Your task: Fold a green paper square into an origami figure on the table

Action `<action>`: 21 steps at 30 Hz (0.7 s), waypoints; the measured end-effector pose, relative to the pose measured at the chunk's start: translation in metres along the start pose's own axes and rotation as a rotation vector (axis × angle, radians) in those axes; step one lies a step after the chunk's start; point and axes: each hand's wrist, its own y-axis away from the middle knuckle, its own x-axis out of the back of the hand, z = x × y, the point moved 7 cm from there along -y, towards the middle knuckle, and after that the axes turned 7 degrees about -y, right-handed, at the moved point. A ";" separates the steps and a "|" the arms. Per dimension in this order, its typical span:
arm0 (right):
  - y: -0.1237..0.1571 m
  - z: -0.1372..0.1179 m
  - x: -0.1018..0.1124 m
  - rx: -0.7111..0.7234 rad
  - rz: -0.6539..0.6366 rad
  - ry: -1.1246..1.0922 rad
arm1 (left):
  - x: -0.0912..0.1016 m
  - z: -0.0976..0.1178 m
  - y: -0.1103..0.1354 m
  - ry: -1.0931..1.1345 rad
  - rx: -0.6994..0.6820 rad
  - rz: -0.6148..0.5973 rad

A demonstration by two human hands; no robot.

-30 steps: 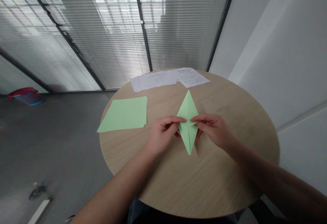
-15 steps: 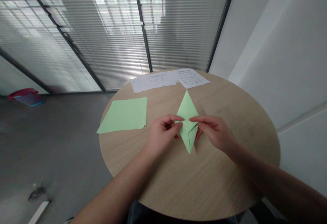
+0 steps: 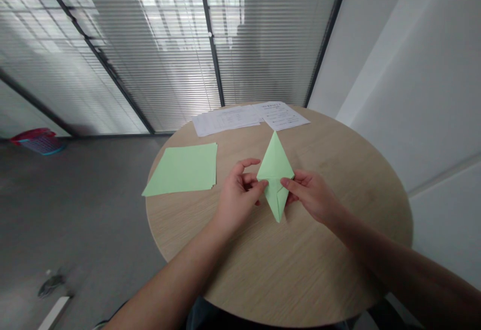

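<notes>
A light green folded paper [image 3: 276, 162], shaped like a tall diamond, is held up between my two hands over the table. Its lower half shows a crosswise crease and a slanted flap. My left hand [image 3: 240, 189] pinches the left corner, thumb in front, with the index finger lifted off and curved above. On the other side, my right hand [image 3: 313, 194] grips the right corner with its thumb on the front face; its other fingers are partly hidden behind the paper.
A stack of green sheets [image 3: 184, 168] lies on the left of the round wooden table [image 3: 361, 184]. White printed papers [image 3: 229, 120] lie along the far edge. A red and blue basket [image 3: 39, 141] stands on the floor at far left, near the blinds.
My left index finger has lifted off the paper's front. My right index finger has gone from the crease to behind the right corner, leaving the thumb in front.
</notes>
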 end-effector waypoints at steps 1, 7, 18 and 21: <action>0.000 0.000 0.000 0.000 0.014 -0.004 | -0.001 -0.002 -0.001 0.020 0.009 -0.011; 0.001 -0.003 -0.002 0.037 0.046 0.028 | -0.007 -0.018 -0.005 0.058 0.123 -0.099; 0.000 0.001 -0.003 0.044 0.063 0.094 | -0.005 -0.020 -0.006 -0.089 0.118 -0.078; 0.000 -0.001 0.001 0.065 0.091 0.128 | -0.007 -0.021 -0.005 -0.056 0.141 -0.088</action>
